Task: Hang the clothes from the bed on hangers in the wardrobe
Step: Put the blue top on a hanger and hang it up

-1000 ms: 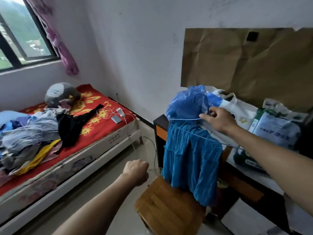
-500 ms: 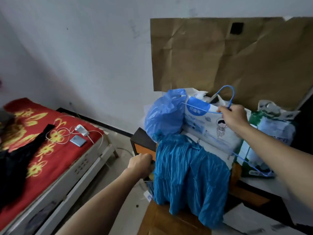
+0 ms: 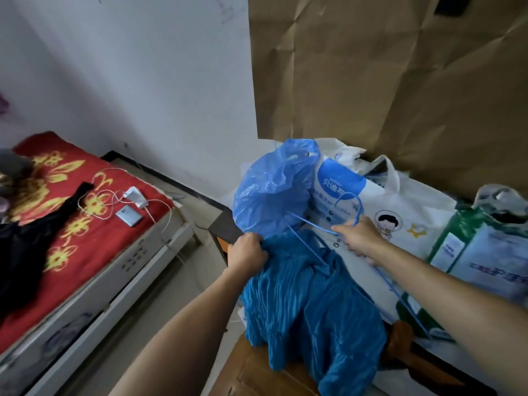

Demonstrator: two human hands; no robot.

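A pleated blue garment [image 3: 311, 307] drapes over the edge of a dark cabinet, hanging down toward a wooden stool. My left hand [image 3: 247, 252] grips its upper left edge. My right hand [image 3: 360, 238] holds a thin blue wire hanger [image 3: 350, 208] just below its hook, and the hanger's wire runs down across the garment's top. On the left is the bed [image 3: 85, 224] with a red flowered cover and a black garment [image 3: 31, 238] lying on it.
Behind the garment stand a blue plastic bag [image 3: 271, 195], a white printed bag [image 3: 400, 212] and a green-and-white pack [image 3: 480, 247]. Brown paper [image 3: 385, 81] covers the wall. A phone [image 3: 129, 215], charger and cable lie on the bed. A wooden stool [image 3: 257, 372] stands below.
My left hand has risen from the garment's side and taken hold of its top edge. My right hand has lowered the hanger toward the garment. The view has swung right and closer.
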